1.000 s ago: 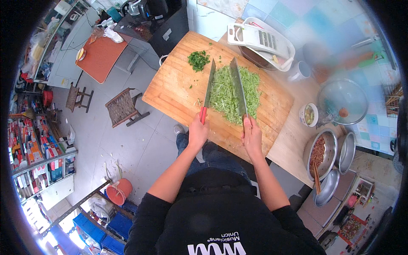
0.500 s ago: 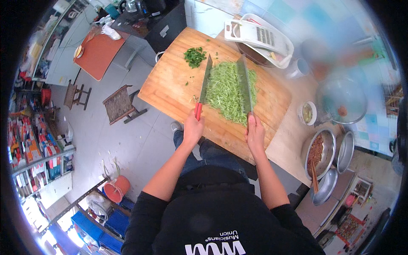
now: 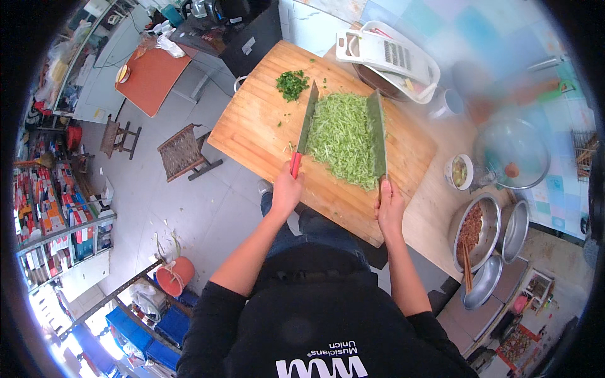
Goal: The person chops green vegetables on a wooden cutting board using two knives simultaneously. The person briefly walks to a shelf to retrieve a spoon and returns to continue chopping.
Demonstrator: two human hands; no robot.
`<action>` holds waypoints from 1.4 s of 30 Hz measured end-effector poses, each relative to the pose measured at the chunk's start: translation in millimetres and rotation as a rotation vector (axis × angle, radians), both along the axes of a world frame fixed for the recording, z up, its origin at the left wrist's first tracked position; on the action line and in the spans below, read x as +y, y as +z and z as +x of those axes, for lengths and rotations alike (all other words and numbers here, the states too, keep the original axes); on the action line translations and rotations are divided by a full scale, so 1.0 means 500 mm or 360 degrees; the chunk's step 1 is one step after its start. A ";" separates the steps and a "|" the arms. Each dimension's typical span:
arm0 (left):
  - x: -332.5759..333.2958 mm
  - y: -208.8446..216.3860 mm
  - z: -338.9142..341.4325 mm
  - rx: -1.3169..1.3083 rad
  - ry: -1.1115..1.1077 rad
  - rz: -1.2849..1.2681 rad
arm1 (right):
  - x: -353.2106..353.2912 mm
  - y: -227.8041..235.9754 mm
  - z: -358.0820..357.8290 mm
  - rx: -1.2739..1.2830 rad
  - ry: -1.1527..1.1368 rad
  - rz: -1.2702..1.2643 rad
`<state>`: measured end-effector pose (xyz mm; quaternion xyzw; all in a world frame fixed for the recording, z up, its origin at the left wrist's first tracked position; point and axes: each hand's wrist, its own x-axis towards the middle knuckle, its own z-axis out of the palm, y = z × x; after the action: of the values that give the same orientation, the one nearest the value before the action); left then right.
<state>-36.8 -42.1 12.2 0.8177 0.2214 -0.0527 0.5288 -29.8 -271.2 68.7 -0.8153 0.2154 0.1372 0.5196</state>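
Shredded greens [image 3: 343, 142] lie heaped on the wooden board [image 3: 252, 116], left hand [image 3: 287, 194] gripping a red-handled cleaver [image 3: 307, 123] beside them, right hand [image 3: 391, 208] gripping a second cleaver [image 3: 377, 135] opposite. Chopping seems underway; the next stroke would need both kept apart.

The right cleaver [image 3: 377, 135] no longer stands amid the green shreds [image 3: 341, 138], as it does a second ago. Half a second ago it is farther right with a strip of shreds still beyond it; now it is at the pile's right edge, and nearly all the shreds lie between it and the left cleaver [image 3: 307, 120]. The pile now shows as one unbroken heap. The blade tips, near each other at first, are well apart. The right blade slants less, pointing more nearly straight away from the person. The right hand [image 3: 391, 205] has shifted rightward, widening its gap from the left hand [image 3: 287, 189].
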 end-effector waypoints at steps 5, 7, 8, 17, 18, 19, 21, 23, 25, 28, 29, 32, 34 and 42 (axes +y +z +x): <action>-0.003 0.001 -0.001 -0.0023 -0.0032 0.0022 | -0.017 -0.034 -0.014 -0.0058 0.0038 -0.0141; -0.005 0.016 0.006 0.0056 -0.0031 -0.0002 | -0.024 -0.025 -0.016 -0.0034 -0.0012 -0.0057; -0.003 0.026 0.008 0.0106 -0.0023 -0.0007 | -0.018 0.003 -0.020 -0.0022 -0.0081 0.0013; 0.009 0.048 -0.001 -0.0046 0.0078 -0.0105 | -0.004 0.020 -0.062 -0.0020 -0.0115 0.0295; 0.021 0.052 -0.001 0.0011 0.0069 -0.0095 | 0.016 0.037 -0.074 0.0007 -0.0067 0.0291; 0.037 0.055 -0.001 0.0069 0.0058 -0.0084 | 0.038 0.051 -0.086 0.0034 -0.0020 0.0287; 0.069 0.064 0.000 0.0046 0.0008 -0.0078 | 0.080 0.061 -0.101 0.0071 0.0060 0.0432; 0.105 0.073 -0.006 -0.0106 -0.0068 -0.0088 | 0.111 0.042 -0.114 0.0141 0.0110 0.0527; 0.143 0.061 -0.027 -0.0168 -0.0103 -0.0094 | 0.138 0.034 -0.120 0.0231 0.0114 0.0630; 0.190 0.058 -0.069 -0.0124 -0.0068 -0.0154 | 0.180 0.022 -0.115 0.0309 0.0218 0.0622; 0.201 0.062 -0.077 -0.0039 -0.0030 -0.0195 | 0.192 0.014 -0.110 0.0326 0.0251 0.0586; 0.232 0.060 -0.091 0.0065 -0.0001 -0.0278 | 0.223 -0.008 -0.094 0.0327 0.0341 0.0431; 0.248 0.063 -0.086 0.0232 -0.0028 -0.0277 | 0.229 -0.016 -0.083 0.0252 0.0394 0.0262; 0.193 0.017 -0.035 0.0018 -0.0408 -0.0145 | 0.204 -0.019 -0.081 -0.0321 0.0004 -0.0142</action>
<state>-54.4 54.5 20.9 0.8142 0.1154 -0.1346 0.5529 -70.2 -169.4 59.5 -0.8476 0.1670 0.0454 0.5016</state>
